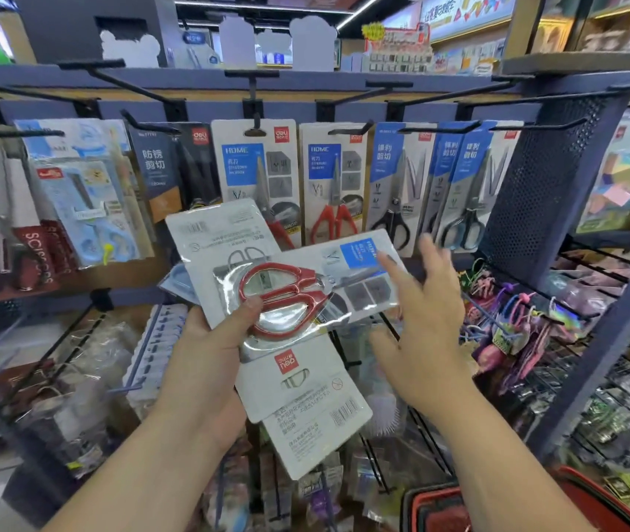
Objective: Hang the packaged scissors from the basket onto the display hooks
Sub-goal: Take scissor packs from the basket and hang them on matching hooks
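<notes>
Packaged scissors (282, 297): a fanned bundle of several blister cards, held in front of the rack at mid-frame. The top card lay sideways, its red-handled pair under clear plastic and its blue label pointing right. Two cards beneath showed their printed backs, one pointing up-left, the others down toward the person.

Left hand (206, 339): gripped the bundle from below, thumb (250, 305) pressed on the top blister beside the red handles, remaining fingers hidden behind the cards.

Right hand (421, 320): held nothing, palm facing left with fingers spread and straight, motion-blurred. The index finger (394, 270) lay over the label end of the top card; contact could not be judged.

Display hooks (256, 120): black pegs in a row along the blue rack above the bundle. The centre peg carried a white card with red-handled scissors, partly covered by the bundle.

Hanging stock: a second red-handled card (330, 186) just right of centre; black-handled cards (394, 186) further right; a light-blue pair (87, 209) to the left.

Basket (440, 504): red, at the bottom edge right of centre, below the right forearm, only partly in view.
</notes>
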The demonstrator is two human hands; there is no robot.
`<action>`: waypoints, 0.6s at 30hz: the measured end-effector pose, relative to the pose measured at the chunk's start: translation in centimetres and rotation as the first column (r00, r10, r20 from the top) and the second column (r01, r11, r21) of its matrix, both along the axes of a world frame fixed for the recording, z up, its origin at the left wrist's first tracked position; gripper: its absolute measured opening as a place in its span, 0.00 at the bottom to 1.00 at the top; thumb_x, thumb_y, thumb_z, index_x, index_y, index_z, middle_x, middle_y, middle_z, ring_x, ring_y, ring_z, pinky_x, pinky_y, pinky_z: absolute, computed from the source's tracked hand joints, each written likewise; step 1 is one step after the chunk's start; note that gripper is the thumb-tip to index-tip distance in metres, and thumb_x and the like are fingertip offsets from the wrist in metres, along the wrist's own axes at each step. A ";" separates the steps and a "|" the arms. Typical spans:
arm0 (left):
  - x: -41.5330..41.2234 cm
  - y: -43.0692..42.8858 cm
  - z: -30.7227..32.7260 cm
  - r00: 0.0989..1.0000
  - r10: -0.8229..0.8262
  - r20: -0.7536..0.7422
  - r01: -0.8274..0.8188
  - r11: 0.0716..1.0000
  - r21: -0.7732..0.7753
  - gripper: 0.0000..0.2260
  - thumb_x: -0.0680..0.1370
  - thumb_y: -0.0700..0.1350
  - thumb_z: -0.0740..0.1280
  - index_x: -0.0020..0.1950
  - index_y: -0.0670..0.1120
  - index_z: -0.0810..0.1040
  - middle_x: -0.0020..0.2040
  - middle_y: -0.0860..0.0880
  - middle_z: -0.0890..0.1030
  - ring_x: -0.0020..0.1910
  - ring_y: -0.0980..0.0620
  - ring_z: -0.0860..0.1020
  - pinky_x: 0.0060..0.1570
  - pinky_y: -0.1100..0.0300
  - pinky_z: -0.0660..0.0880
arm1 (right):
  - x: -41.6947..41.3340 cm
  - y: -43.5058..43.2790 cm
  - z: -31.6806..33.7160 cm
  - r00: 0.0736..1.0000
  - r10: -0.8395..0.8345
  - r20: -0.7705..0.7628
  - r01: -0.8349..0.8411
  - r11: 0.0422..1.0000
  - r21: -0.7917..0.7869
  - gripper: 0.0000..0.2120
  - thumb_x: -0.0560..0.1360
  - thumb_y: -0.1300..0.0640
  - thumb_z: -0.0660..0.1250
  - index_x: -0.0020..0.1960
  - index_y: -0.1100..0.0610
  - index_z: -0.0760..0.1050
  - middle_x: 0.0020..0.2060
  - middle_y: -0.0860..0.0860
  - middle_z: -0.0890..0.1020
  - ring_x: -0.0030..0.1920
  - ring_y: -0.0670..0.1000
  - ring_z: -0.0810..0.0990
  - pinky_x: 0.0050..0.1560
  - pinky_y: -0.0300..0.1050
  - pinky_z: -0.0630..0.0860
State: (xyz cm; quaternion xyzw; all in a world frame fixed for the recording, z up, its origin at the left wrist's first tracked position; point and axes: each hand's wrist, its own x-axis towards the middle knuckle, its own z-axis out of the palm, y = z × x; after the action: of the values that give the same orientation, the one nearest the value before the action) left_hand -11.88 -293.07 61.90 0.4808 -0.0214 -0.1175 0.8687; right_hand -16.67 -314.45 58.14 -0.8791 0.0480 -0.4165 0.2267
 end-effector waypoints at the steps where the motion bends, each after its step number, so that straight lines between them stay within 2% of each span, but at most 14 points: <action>1: -0.1 0.1 0.1 1.000 0.015 0.019 -0.014 1.000 -0.019 0.16 0.78 0.41 0.72 0.65 0.53 0.80 0.55 0.46 0.89 0.48 0.45 0.89 0.44 0.44 0.85 | -0.2 0.8 0.3 0.998 0.056 0.014 -0.058 0.956 0.289 0.46 0.73 0.67 0.72 0.81 0.39 0.57 0.84 0.45 0.51 0.84 0.49 0.49 0.80 0.48 0.54; 2: -0.2 0.3 0.2 0.999 0.015 0.035 -0.014 0.999 -0.034 0.18 0.76 0.42 0.73 0.65 0.53 0.80 0.55 0.46 0.89 0.47 0.45 0.89 0.41 0.45 0.86 | -0.4 1.6 0.8 0.992 0.101 0.081 -0.129 0.801 0.585 0.44 0.76 0.65 0.71 0.83 0.41 0.54 0.83 0.44 0.55 0.82 0.45 0.56 0.75 0.39 0.60; 3: -0.3 0.5 0.3 0.999 0.012 0.051 -0.010 0.999 -0.037 0.20 0.74 0.43 0.73 0.66 0.52 0.80 0.54 0.46 0.89 0.47 0.45 0.89 0.39 0.46 0.86 | -0.3 2.1 1.3 0.976 0.124 0.181 -0.219 0.553 0.804 0.40 0.78 0.63 0.71 0.83 0.44 0.56 0.81 0.47 0.64 0.77 0.43 0.67 0.69 0.37 0.67; 4: -0.3 0.7 0.4 0.998 0.006 0.065 -0.003 0.999 -0.034 0.22 0.72 0.44 0.72 0.66 0.52 0.80 0.55 0.45 0.89 0.48 0.44 0.89 0.39 0.47 0.86 | 0.1 2.5 1.6 0.955 0.135 0.263 -0.292 0.292 0.911 0.34 0.80 0.60 0.71 0.82 0.48 0.61 0.75 0.50 0.74 0.69 0.45 0.77 0.63 0.40 0.73; 5: -0.4 0.9 0.4 0.997 -0.002 0.077 0.004 1.000 -0.029 0.23 0.72 0.44 0.72 0.67 0.51 0.79 0.55 0.44 0.88 0.48 0.43 0.89 0.40 0.46 0.86 | 0.6 2.7 1.9 0.935 0.155 0.318 -0.336 0.104 0.936 0.27 0.81 0.58 0.70 0.78 0.53 0.68 0.67 0.54 0.81 0.60 0.48 0.84 0.57 0.44 0.78; 6: -0.4 1.1 0.4 0.997 -0.008 0.082 0.010 1.000 -0.029 0.23 0.72 0.45 0.72 0.67 0.51 0.79 0.56 0.44 0.88 0.49 0.43 0.88 0.40 0.46 0.86 | 1.0 3.1 2.2 0.926 0.167 0.338 -0.348 0.031 0.937 0.19 0.82 0.58 0.69 0.72 0.55 0.74 0.61 0.56 0.85 0.54 0.51 0.86 0.52 0.48 0.81; 8: -0.5 1.5 0.3 0.998 -0.015 0.063 0.018 0.999 -0.049 0.23 0.72 0.46 0.72 0.67 0.51 0.79 0.56 0.44 0.88 0.49 0.42 0.88 0.41 0.45 0.86 | 1.9 3.8 2.8 0.929 0.138 0.344 -0.350 0.025 0.936 0.11 0.83 0.61 0.67 0.64 0.55 0.77 0.55 0.58 0.87 0.47 0.52 0.87 0.45 0.48 0.83; 12: 0.0 2.4 -0.4 1.000 -0.019 0.015 0.020 0.997 -0.072 0.19 0.75 0.48 0.71 0.62 0.41 0.74 0.47 0.44 0.88 0.48 0.40 0.87 0.42 0.44 0.85 | 3.7 4.2 5.5 0.868 0.089 0.488 -0.486 -0.042 0.873 0.13 0.84 0.64 0.63 0.67 0.55 0.77 0.55 0.54 0.88 0.49 0.52 0.88 0.43 0.47 0.85; 14: 0.2 3.0 -0.8 0.997 0.070 0.009 -0.070 0.996 -0.055 0.13 0.79 0.43 0.69 0.63 0.43 0.76 0.51 0.45 0.88 0.50 0.41 0.87 0.49 0.43 0.83 | 4.3 3.9 6.9 0.854 0.099 0.511 -0.514 0.009 0.857 0.14 0.85 0.64 0.62 0.68 0.55 0.77 0.57 0.55 0.87 0.52 0.54 0.88 0.47 0.51 0.84; 16: 0.4 3.8 -0.8 0.988 0.154 0.022 -0.153 0.987 -0.039 0.14 0.82 0.39 0.67 0.67 0.49 0.78 0.57 0.46 0.88 0.55 0.41 0.87 0.58 0.40 0.80 | 4.6 3.5 8.2 0.847 0.129 0.516 -0.528 0.084 0.845 0.13 0.85 0.64 0.62 0.66 0.55 0.79 0.58 0.55 0.87 0.56 0.56 0.87 0.54 0.56 0.83; 18: 0.6 4.7 -0.7 0.976 0.214 0.045 -0.213 0.977 -0.017 0.14 0.83 0.39 0.66 0.68 0.49 0.77 0.57 0.47 0.88 0.54 0.42 0.87 0.57 0.40 0.80 | 4.6 3.3 9.2 0.844 0.185 0.503 -0.534 0.200 0.822 0.11 0.84 0.64 0.62 0.62 0.56 0.80 0.56 0.54 0.88 0.57 0.56 0.87 0.56 0.58 0.84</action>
State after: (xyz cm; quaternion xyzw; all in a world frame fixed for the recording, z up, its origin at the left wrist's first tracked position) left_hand -11.28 -288.36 61.20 0.4778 0.0093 -0.0122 0.8783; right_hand -12.12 -311.19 67.37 -0.4850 0.0393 -0.3656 0.7935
